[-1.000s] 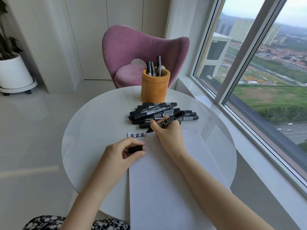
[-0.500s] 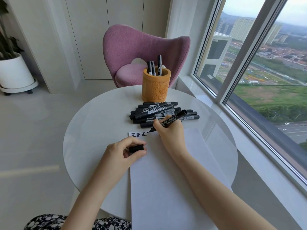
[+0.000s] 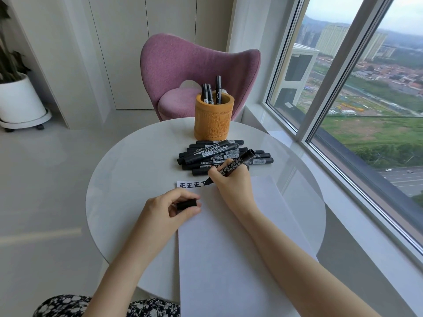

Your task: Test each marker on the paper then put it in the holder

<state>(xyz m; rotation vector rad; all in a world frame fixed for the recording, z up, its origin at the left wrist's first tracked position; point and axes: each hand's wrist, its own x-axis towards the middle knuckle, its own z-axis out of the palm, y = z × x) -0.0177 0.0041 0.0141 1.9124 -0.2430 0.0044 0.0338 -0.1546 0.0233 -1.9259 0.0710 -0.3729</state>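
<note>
From the head camera I see my right hand (image 3: 231, 179) pinching the marker (image 3: 235, 164), tip on the paper (image 3: 229, 236), barrel slanting up-right toward the holder (image 3: 214, 118), while my left hand (image 3: 170, 208) pinches its cap (image 3: 186, 204) nearby.

Paper (image 3: 229, 248), far-left corner: three full "正" chars in black ink are showing in a row, w/ a 4th started beside them, only partly drawn & partly hidden by the marker tip.

Marker pile (image 3: 219, 154), far part of table near holder: white labels are reading "700" after Chinese chars; rest of the print & barcodes too small to read. Marker (image 3: 238, 163) in right hand (image 3: 231, 186) is carrying white Chinese print too, not legible.

Holder (image 3: 214, 120): carved chars on front, can't read. Pen in it is showing a white script logo, illegible.
</note>
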